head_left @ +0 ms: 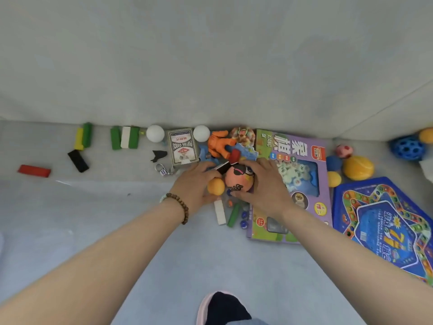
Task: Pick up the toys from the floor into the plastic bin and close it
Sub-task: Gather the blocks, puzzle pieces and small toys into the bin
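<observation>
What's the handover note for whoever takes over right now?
Left hand: curled round the orange ball.
Right hand: curled over the painted peach ball.
Things: domino blocks, white balls, card box, orange figure, purple xiangqi box and blue board game all lie on the floor. Plastic bin not in view.
Done: nothing visibly binned.
Left: bin every toy, then close it.
</observation>
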